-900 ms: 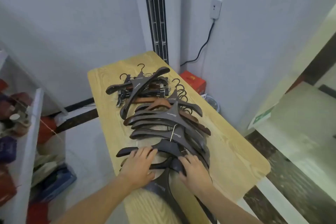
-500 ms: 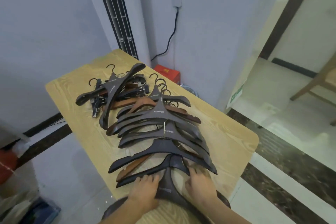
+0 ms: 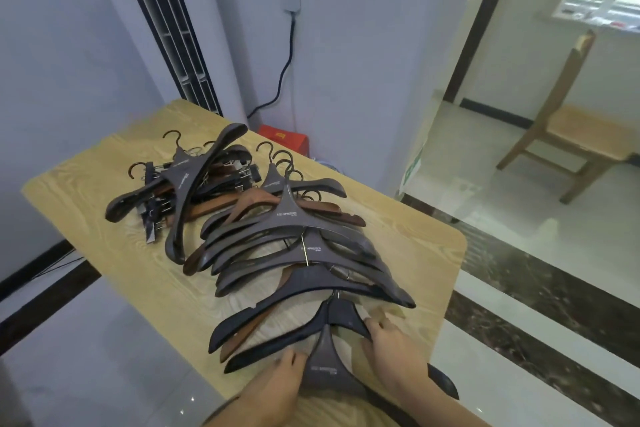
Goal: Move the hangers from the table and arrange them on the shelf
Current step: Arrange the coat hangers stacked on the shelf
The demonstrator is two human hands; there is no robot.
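Risking a snag above all: lying overlapped down the middle of the pale wood-grain desk point(image 3: 408, 253), rounded at the corners, with the long fan of hangers point(image 3: 294, 246) looking likely to drag along or slide toward the near edge if the nearest ones are lifted while hooks and arms are interlocked. Looking smooth and hard, mostly matte dark grey and black with broad curved shoulders, a few in warm brown wood. Sitting apart at the far end, the clip hangers point(image 3: 180, 184), tangled with thin black wire hooks and metal clips, probably the worst for catching. Resting at the near edge, the nearest grey hanger point(image 3: 323, 371) under a black hanger point(image 3: 332, 317), possibly slipping sideways given such slick surfaces. Pressing flat on the black arm, the left hand point(image 3: 273, 388), its grip spread and holding nothing. Curling around the other arm, the right hand point(image 3: 394, 347), its grip seemingly pinching the black hanger. No shelf showing here.
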